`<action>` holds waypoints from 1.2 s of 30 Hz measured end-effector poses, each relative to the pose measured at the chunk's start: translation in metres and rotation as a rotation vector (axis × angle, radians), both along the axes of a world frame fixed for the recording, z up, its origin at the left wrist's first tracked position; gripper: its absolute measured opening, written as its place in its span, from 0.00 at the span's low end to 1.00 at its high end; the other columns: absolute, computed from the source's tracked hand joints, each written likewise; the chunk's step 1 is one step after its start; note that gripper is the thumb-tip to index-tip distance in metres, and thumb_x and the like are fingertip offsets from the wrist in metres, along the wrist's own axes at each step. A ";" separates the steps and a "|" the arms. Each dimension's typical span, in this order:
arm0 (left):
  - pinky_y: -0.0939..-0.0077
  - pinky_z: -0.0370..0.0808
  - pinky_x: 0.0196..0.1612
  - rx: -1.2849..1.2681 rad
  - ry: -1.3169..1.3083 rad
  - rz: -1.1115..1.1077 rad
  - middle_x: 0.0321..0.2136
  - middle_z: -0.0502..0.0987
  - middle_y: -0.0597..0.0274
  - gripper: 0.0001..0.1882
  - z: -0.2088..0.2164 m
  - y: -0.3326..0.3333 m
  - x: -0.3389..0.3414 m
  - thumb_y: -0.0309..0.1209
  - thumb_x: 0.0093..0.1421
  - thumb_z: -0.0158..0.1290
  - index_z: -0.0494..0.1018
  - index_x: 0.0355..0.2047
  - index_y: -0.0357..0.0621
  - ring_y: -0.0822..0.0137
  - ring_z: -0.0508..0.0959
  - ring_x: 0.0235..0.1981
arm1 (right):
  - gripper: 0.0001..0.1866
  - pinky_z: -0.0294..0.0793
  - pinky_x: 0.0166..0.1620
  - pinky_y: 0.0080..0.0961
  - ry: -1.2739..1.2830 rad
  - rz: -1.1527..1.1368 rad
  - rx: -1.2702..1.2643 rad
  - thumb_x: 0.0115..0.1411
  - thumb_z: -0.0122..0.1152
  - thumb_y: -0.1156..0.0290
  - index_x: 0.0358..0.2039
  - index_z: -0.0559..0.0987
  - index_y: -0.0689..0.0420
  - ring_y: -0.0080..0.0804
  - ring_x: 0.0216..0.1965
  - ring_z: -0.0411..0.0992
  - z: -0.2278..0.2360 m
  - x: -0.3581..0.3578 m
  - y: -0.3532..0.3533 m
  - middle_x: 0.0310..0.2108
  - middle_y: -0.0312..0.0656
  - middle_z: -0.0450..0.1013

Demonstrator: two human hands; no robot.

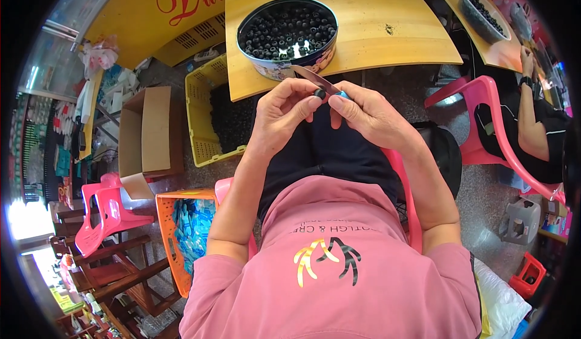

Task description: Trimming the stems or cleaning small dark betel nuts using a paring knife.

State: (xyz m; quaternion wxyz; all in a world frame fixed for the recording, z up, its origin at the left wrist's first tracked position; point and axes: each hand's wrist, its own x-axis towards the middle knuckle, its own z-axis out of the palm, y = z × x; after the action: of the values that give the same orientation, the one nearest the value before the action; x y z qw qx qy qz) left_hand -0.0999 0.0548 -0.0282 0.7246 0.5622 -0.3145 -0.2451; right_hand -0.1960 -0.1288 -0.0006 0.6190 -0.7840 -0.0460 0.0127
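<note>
My left hand pinches a small black round piece between thumb and fingertips. In my right hand is a small knife with a blue handle. Its blade points up and to the left, close beside the black piece; whether it touches cannot be made out. Both hands are raised above my lap, at the near edge of the wooden table. Just beyond them stands a round tin holding many small black round pieces like the one in my left hand.
Left of my legs is a yellow crate with a dark heap in it, beside a cardboard box. An orange crate holds blue packets. At the right, another person's arm shows near a pink chair and a bowl of black pieces.
</note>
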 end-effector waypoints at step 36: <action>0.83 0.72 0.42 0.408 -0.492 0.696 0.34 0.77 0.63 0.11 0.007 0.127 0.090 0.26 0.59 0.57 0.74 0.41 0.35 0.75 0.76 0.36 | 0.17 0.51 0.22 0.09 0.016 -0.223 0.120 0.70 0.46 0.59 0.46 0.75 0.60 0.10 0.19 0.53 -0.003 0.002 -0.026 0.23 0.31 0.68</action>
State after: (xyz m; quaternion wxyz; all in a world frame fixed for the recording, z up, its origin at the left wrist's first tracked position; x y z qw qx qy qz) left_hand -0.0103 0.1817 -0.0212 0.5422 0.8064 -0.2154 0.0961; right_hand -0.1935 -0.1544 -0.0037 0.6629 -0.7455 0.0457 -0.0524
